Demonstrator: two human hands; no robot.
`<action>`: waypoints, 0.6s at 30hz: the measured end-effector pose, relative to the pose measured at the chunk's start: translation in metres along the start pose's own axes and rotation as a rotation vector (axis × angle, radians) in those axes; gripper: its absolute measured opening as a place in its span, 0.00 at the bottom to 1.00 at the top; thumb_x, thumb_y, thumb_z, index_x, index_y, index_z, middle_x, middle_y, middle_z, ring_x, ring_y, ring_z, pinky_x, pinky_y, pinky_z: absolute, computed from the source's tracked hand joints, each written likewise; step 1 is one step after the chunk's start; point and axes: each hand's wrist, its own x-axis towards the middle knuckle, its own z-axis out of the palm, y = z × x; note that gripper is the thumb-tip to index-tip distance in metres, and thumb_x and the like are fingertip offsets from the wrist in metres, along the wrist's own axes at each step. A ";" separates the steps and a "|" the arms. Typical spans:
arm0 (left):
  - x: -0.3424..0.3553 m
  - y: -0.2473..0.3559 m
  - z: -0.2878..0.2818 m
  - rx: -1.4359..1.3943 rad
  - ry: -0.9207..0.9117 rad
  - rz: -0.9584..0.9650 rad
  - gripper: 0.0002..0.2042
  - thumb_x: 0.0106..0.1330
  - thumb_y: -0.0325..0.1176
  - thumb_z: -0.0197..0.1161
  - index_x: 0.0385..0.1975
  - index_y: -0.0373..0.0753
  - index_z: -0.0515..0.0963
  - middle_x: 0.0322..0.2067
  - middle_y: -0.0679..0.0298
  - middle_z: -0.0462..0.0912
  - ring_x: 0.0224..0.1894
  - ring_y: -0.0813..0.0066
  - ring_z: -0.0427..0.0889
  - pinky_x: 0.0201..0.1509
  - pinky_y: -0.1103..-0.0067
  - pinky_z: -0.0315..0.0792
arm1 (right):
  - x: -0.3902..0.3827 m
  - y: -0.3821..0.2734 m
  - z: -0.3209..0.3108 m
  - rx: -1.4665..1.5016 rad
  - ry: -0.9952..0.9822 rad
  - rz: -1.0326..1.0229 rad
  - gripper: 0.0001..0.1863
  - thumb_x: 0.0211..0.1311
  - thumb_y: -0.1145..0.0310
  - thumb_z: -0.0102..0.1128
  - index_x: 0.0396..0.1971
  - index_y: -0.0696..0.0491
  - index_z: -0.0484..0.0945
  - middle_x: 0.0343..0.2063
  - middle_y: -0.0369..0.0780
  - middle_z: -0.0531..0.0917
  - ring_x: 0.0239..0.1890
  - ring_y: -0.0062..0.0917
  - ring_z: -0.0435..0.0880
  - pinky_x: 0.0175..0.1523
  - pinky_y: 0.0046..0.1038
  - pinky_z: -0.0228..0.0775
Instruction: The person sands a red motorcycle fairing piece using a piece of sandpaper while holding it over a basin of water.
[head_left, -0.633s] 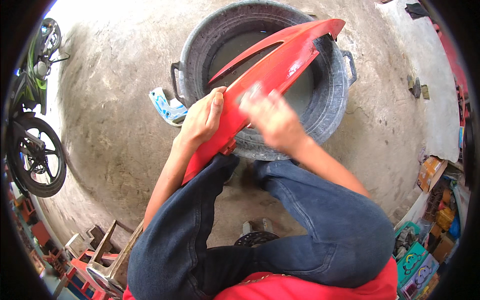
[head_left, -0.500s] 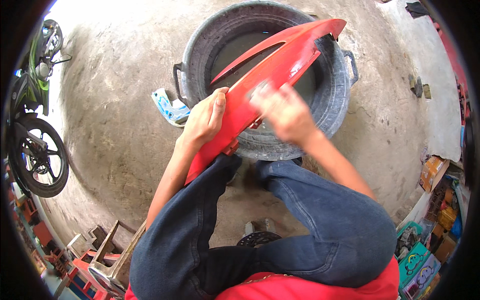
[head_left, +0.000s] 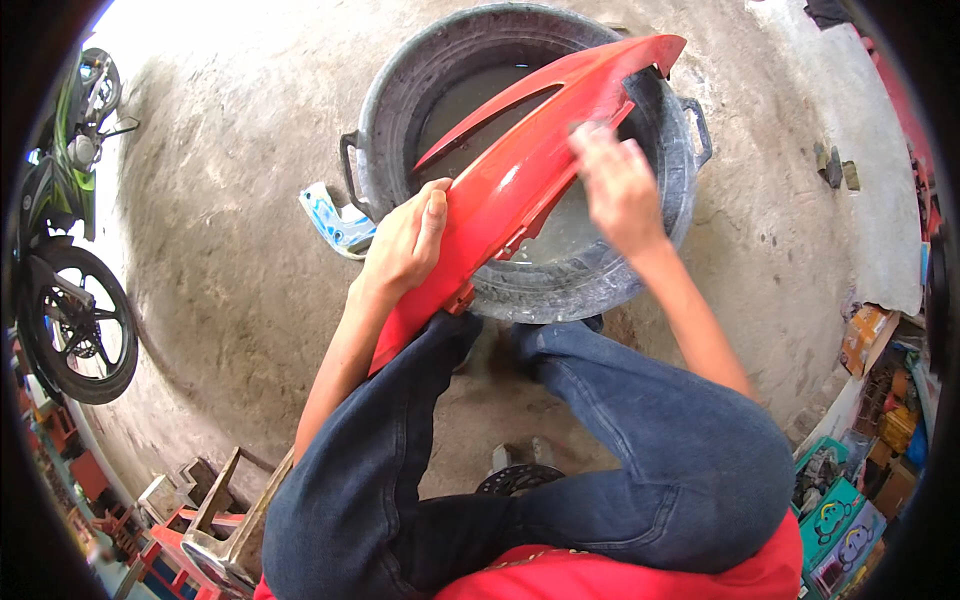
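Note:
A long red plastic body panel [head_left: 530, 170] with a slot lies diagonally over a large grey tub [head_left: 630, 275] holding murky water, its lower end at my left knee. My left hand [head_left: 405, 240] is closed on the panel's left edge, thumb on top. On the panel's upper right part, my right hand [head_left: 620, 190] is blurred, fingers bent together over a small grey piece [head_left: 582, 134] too smeared to identify. A curved white and blue plastic piece [head_left: 335, 215] lies on the floor left of the tub, by its handle.
A motorcycle [head_left: 75, 320] stands at the left on the concrete floor [head_left: 210, 280]. Wooden frames [head_left: 230, 500] and red items are at lower left. Cardboard boxes [head_left: 865, 340], a teal box [head_left: 835, 515] and clutter line the right edge. A perforated metal disc [head_left: 515, 478] is under my legs.
My right hand has moved up and to the right along the panel, toward its pointed upper end. My left hand keeps its grip in much the same place.

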 end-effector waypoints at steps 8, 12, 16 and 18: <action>-0.002 -0.002 0.001 0.013 -0.023 -0.029 0.30 0.85 0.51 0.36 0.60 0.27 0.74 0.45 0.39 0.84 0.53 0.37 0.82 0.58 0.60 0.74 | -0.047 -0.083 -0.006 0.260 -0.140 -0.377 0.22 0.70 0.67 0.54 0.62 0.52 0.80 0.62 0.43 0.84 0.63 0.36 0.84 0.68 0.45 0.72; 0.000 -0.004 0.002 0.004 0.008 0.019 0.30 0.85 0.51 0.36 0.60 0.27 0.74 0.46 0.38 0.83 0.54 0.36 0.82 0.59 0.59 0.74 | -0.016 -0.021 -0.008 -0.035 -0.044 -0.209 0.19 0.75 0.66 0.55 0.61 0.53 0.82 0.61 0.43 0.84 0.65 0.37 0.82 0.70 0.46 0.69; 0.001 -0.001 0.003 -0.017 0.014 0.032 0.29 0.85 0.50 0.36 0.59 0.27 0.74 0.47 0.38 0.83 0.54 0.36 0.82 0.59 0.59 0.74 | 0.003 0.037 0.005 -0.013 0.057 0.222 0.20 0.80 0.64 0.50 0.63 0.54 0.80 0.65 0.46 0.81 0.66 0.45 0.80 0.71 0.50 0.66; -0.002 -0.003 0.002 -0.006 0.013 0.019 0.29 0.85 0.50 0.36 0.60 0.27 0.74 0.46 0.38 0.83 0.53 0.36 0.82 0.59 0.59 0.74 | -0.004 0.000 0.006 -0.071 0.013 0.000 0.21 0.73 0.68 0.54 0.62 0.57 0.80 0.62 0.48 0.82 0.65 0.45 0.80 0.71 0.50 0.66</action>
